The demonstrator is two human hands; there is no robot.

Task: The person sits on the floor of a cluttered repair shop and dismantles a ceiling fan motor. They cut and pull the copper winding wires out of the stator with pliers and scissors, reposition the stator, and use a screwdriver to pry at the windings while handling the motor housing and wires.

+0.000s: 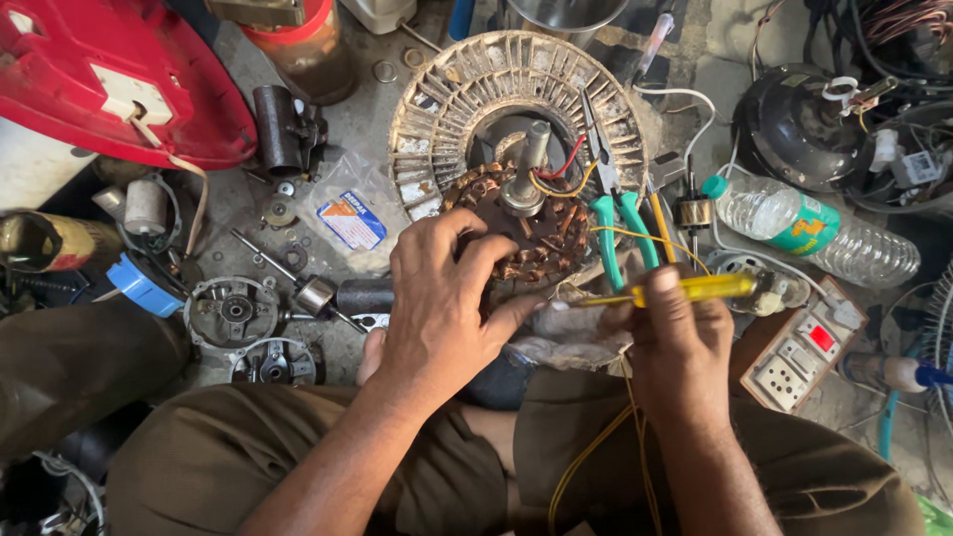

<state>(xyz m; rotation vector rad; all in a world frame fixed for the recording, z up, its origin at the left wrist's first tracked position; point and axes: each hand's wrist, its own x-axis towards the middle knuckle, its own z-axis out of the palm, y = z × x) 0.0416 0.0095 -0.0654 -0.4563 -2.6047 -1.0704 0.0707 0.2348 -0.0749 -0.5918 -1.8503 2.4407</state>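
fan stator (541, 233) with its copper windings sits on the floor right in front of the person's crossed legs, resting against a round slotted metal rotor ring (476, 84) with the shaft (531, 164) sticking up in the middle. left hand (442, 308) is spread over the near side of the windings, fingers gripping the edge of the coil. right hand (680, 342) is closed around a yellow-handled screwdriver (685, 290), tip aimed left toward the stator. green-handled pliers (615, 213) lie across the ring just beside the windings, a plastic water bottle (814, 223) lies further right, and a white switch board (804, 357) is near the right hand.
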